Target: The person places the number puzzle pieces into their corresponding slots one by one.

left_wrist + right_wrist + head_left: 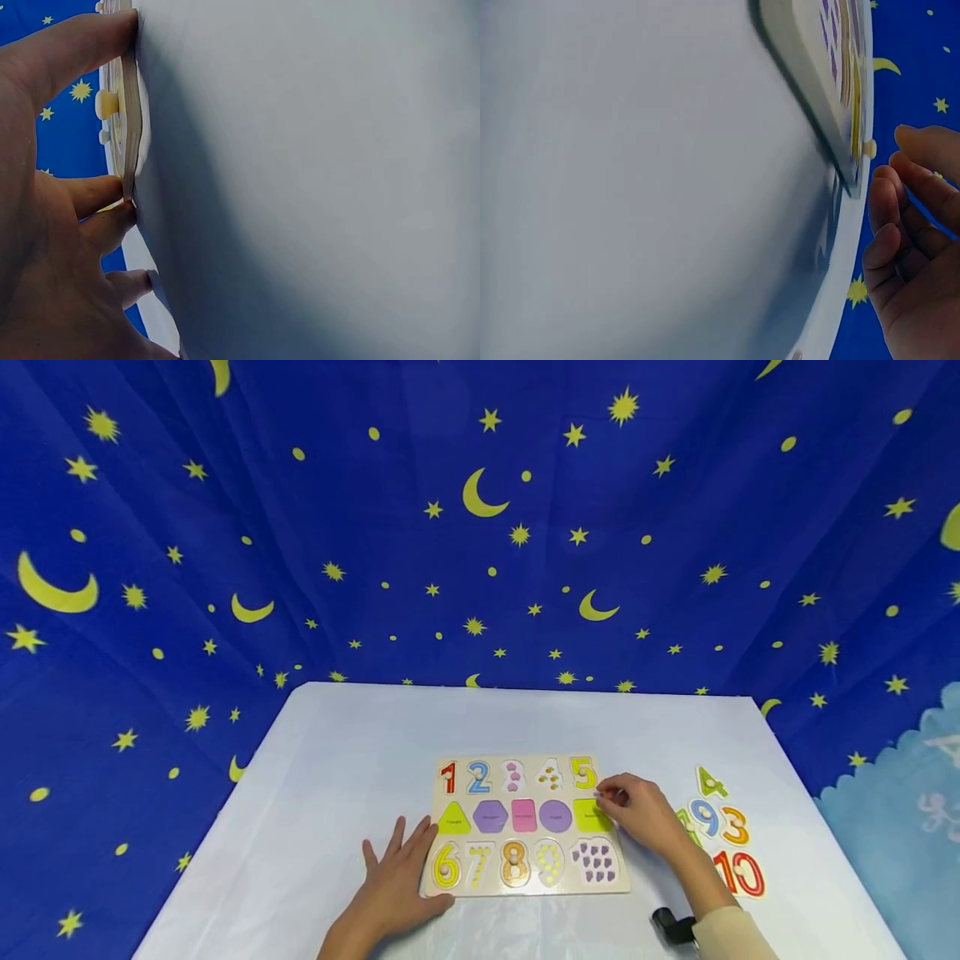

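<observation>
Pale wood number board [567,887] flat on the white-covered table [360,727], just right of the left hand [393,885]. Left hand spread: fingertips at the board's left edge, thumb at its near-left corner. Right hand [645,814] over the board's right edge, beside the 5 [583,772] and the green rectangle; fingers loosely curled, thumb and index tips close together, nothing visible between them; right wrist view puts them off the nearest knob [870,149]. Seated: 1, 2, 5, 6, 8. Slots for 3, 4, 7, 9, 10 show their printed pictures. Loose right of the board: 4 [707,783], 9 [705,817], 3 [736,826], 10 [738,875], plus a green piece [687,827] partly behind the right forearm. Blue star-and-moon cloth [420,460] behind.
</observation>
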The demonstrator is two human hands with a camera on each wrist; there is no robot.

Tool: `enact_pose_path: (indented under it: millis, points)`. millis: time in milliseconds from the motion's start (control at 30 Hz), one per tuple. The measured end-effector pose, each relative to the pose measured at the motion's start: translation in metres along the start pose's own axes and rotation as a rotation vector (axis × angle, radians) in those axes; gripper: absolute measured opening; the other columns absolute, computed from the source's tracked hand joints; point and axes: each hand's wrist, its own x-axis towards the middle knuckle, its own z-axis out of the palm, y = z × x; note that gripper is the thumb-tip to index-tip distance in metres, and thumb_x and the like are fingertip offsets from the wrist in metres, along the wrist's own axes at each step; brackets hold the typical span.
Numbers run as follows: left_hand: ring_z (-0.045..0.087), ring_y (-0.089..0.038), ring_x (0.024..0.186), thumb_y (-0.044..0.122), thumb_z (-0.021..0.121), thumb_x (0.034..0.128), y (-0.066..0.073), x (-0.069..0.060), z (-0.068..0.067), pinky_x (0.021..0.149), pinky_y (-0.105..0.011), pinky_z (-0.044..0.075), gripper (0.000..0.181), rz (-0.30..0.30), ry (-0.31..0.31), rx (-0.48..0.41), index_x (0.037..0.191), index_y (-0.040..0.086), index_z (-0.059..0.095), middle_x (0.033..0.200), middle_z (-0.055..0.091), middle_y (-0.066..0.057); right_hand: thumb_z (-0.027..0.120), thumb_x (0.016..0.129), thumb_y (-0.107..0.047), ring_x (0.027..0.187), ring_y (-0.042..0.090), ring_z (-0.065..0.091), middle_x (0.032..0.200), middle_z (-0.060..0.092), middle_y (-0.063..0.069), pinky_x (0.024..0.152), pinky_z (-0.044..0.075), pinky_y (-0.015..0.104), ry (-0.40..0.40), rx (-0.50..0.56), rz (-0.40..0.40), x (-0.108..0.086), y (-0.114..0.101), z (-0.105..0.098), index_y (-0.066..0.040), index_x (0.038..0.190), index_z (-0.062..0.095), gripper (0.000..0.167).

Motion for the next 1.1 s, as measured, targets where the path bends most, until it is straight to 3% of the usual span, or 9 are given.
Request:
enact_pose_path:
  millis: [433,1100]
  points:
    - [0.009,-0.036,0.144,0.067,0.068,0.0691,0.002,0.001,0.0,0.094,-0.079,0.001,0.101,0.011,-0.001,0.004,0.151,0.018,0.033,0.156,0.027,0.002,0.073,0.085,-0.02,0.071,0.014,0.052,0.084,0.06,-0.003,0.062,0.046,0.03,0.041,-0.059,0.01,-0.01,0.023,-0.019,-0.007,0.106,0.069,0.025]
    - [0.01,-0.037,0.143,0.067,0.069,0.0681,0.001,-0.003,0.001,0.094,-0.08,-0.001,0.102,-0.011,-0.003,-0.009,0.15,0.018,0.034,0.156,0.028,0.001,0.076,0.082,-0.026,0.077,0.017,0.052,0.088,0.061,0.0,0.064,0.043,0.036,0.101,-0.119,0.01,-0.021,0.031,-0.029,-0.008,0.103,0.071,0.028]
